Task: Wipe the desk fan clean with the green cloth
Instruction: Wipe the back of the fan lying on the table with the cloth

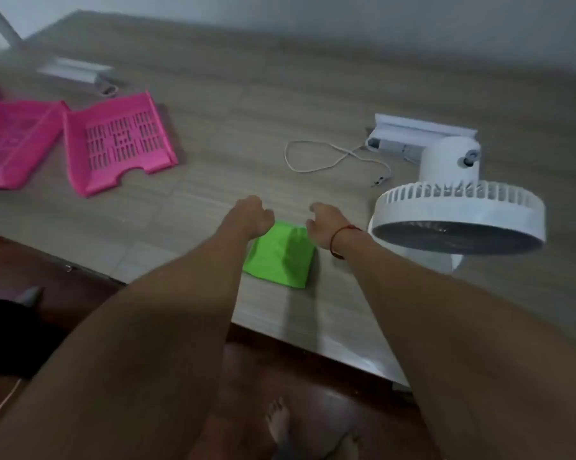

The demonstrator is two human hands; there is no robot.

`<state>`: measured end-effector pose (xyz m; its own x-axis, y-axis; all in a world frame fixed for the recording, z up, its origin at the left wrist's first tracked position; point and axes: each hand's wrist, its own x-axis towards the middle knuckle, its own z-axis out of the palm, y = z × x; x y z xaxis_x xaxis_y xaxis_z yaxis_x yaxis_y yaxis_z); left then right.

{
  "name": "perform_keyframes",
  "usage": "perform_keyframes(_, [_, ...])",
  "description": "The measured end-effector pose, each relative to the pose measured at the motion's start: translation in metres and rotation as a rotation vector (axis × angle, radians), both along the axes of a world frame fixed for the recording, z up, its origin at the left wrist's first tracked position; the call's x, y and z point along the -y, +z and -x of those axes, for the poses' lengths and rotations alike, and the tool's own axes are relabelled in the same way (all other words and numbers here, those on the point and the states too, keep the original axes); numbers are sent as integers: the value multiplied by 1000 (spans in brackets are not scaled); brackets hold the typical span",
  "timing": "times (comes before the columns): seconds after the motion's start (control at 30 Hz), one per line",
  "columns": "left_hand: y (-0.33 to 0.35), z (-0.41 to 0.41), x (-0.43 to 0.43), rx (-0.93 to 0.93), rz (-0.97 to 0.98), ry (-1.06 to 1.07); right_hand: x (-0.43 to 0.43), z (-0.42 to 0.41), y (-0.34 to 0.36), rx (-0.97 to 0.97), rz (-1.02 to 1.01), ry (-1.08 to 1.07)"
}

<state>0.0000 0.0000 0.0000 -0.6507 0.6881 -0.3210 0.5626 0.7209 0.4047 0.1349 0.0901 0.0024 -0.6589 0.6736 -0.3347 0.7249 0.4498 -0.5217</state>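
— Both hands were out over the desk (313, 78); could you tell what the fingers were doing?

— Hardly. The left hand (251, 215) was curled loosely and the right hand (324, 220) bent at the knuckles, but the fingertips were turned away and blurred, so I couldn't tell whether either pinched anything.

— And the green cloth (281, 257)?

— It lay folded near the desk's front edge, its far end tucked under and between the two hands, its near end pointing back toward the person. Its long axis ran roughly front to back.

— The fan (459, 214)?

— It stood just right of the right hand, apart from it, white, its round grille tipped face-down toward the front edge. Its base was mostly hidden behind the head. A white cord (329, 157) looped behind, and pink trays (120, 144) sat well off to the left, one cut by the frame.
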Motion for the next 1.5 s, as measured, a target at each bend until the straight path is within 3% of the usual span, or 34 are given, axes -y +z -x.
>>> perform_keyframes(0.17, [-16, -11, 7, 69, 49, 25, 11, -14, -24, 48, 58, -211])
perform_keyframes(0.27, [-76, 14, -1, 134, 160, 69, 17, 11, -82, 105, 181, -418])
perform_keyframes(0.4, [-81, 13, -1, 244, 99, 198, 22, 13, -87, -5, 231, -580])
perform_keyframes(0.5, [-94, 14, -3, 328, 148, 248, 23, 19, -91, -10, 348, -594])
perform_keyframes(0.63, [-99, 11, -3, 238, 150, 169, 27, 29, -94, 50, 336, -446])
perform_keyframes(0.77, [-93, 12, -4, 254, 17, 128, 24, 39, -84, -129, 367, -469])
perform_keyframes(0.93, [-58, 8, -1, 251, -241, 141, 12, 45, -68, -325, 426, -595])
perform_keyframes(1.07, [3, 5, -9, 161, -418, 124, 7, 42, -5, -450, 411, -597])
perform_keyframes(1.3, [112, -27, -30, 36, -600, 98, 1, 8, 116, -660, 316, -595])
perform_keyframes(1.5, [157, -92, -39, 30, -715, 58, -4, -56, 157, -780, 264, -624])
